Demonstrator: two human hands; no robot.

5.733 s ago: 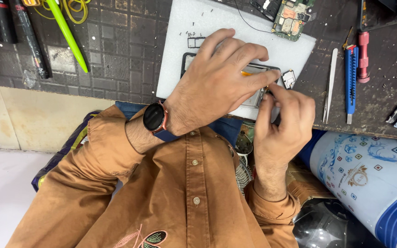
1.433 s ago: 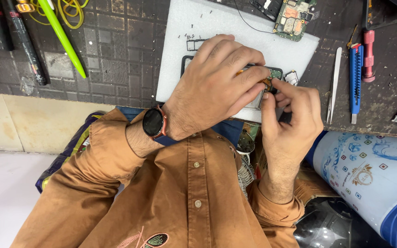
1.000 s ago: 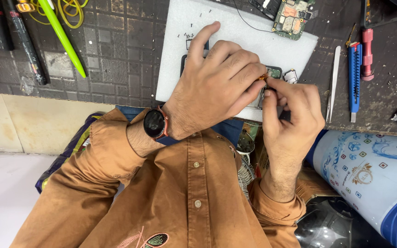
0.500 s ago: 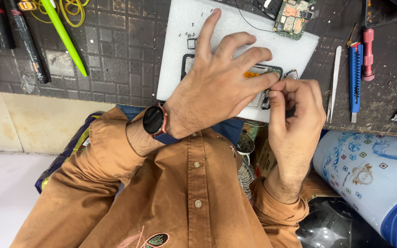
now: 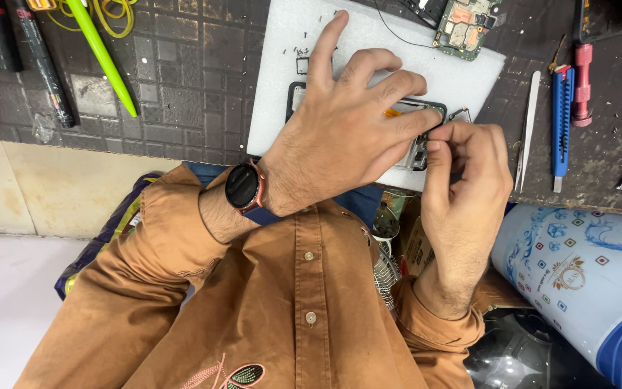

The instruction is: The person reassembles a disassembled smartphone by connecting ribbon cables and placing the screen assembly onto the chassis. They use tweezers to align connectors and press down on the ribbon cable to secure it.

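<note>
Phone frame point(image 5: 426, 148) was pinned flat on the white foam pad point(image 5: 368, 43) by the spread left hand point(image 5: 347, 137); the right hand point(image 5: 466, 187) was pinched shut on a small part at its edge, best worked gently.

Left hand point(image 5: 347, 137) lies palm down, fingers spread and pointing away from the body — forearm crosses the chest, wrist bent. Right hand point(image 5: 462, 194) is raised on a near-upright forearm, fingers curled tight, thumb and forefinger pinched together — their tips meet the left hand's fingertips point(image 5: 433, 119).
</note>
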